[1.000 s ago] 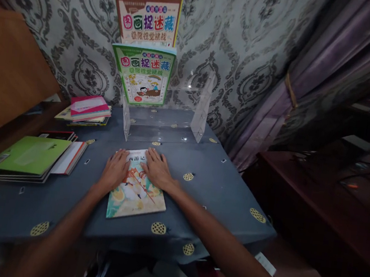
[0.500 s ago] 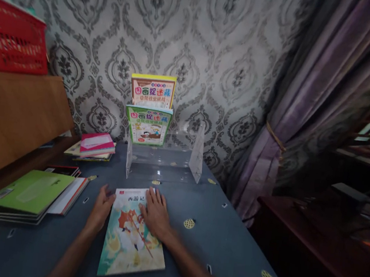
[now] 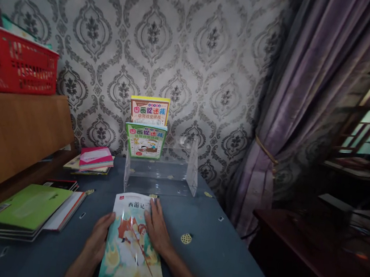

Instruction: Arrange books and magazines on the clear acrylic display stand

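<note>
A picture-covered paperback book (image 3: pixel 136 245) lies in front of me, its top edge bowed slightly upward. My left hand (image 3: pixel 99 236) grips its left edge, thumb on the cover and the other fingers mostly hidden. Along the upper right edge rests my right hand (image 3: pixel 158 229), fingers stretched out and thumb on the cover. Beyond the book stands a clear acrylic rack (image 3: pixel 192 171). On the rack's left side, a green-bordered book (image 3: pixel 146 142) stands upright in front of a yellow-topped book (image 3: pixel 150 109).
To the left are a stack with a green book (image 3: pixel 26 204) on top and a smaller pile with a pink book (image 3: pixel 96 158). A red basket (image 3: pixel 28 65) sits on a wooden cabinet (image 3: pixel 19 140). A purple curtain (image 3: pixel 263 157) hangs at the right.
My left hand has closed on the book's left edge, and the book's top edge now bows up. My right hand stays at the right edge. The view has tilted upward.
</note>
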Demonstrator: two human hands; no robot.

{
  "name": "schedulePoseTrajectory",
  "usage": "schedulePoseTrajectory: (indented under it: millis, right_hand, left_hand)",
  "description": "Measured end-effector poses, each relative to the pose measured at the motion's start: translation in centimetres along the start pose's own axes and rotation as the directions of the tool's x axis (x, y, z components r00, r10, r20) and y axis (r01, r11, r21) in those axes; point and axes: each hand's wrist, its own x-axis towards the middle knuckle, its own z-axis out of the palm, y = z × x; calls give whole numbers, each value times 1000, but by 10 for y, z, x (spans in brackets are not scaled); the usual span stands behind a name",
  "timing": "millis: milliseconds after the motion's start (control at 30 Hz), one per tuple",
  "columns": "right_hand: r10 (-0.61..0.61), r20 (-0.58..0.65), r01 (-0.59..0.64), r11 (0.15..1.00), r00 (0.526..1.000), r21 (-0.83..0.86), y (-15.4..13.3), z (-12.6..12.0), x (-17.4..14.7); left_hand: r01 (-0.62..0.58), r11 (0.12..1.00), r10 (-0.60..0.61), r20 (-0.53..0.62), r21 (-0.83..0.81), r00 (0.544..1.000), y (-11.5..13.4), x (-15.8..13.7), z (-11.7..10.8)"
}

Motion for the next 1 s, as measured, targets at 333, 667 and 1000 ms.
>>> schedulePoseTrajectory:
  millis: [333, 667, 1000]
  right_hand:
    - [-134, 395, -261, 558, 909, 788, -17, -45, -6]
    - [-252, 418, -124, 714, 873, 689, -38, -101, 73]
    - [-227, 375, -102, 723, 899, 683, -54, -146, 133]
  left_hand:
    - [-159, 987, 159, 18, 6, 987, 41, -7, 9]
    - [-358, 930, 344, 152, 80, 927, 101, 39, 41]
    - [-480, 863, 429, 272, 160, 862, 160, 57, 99]
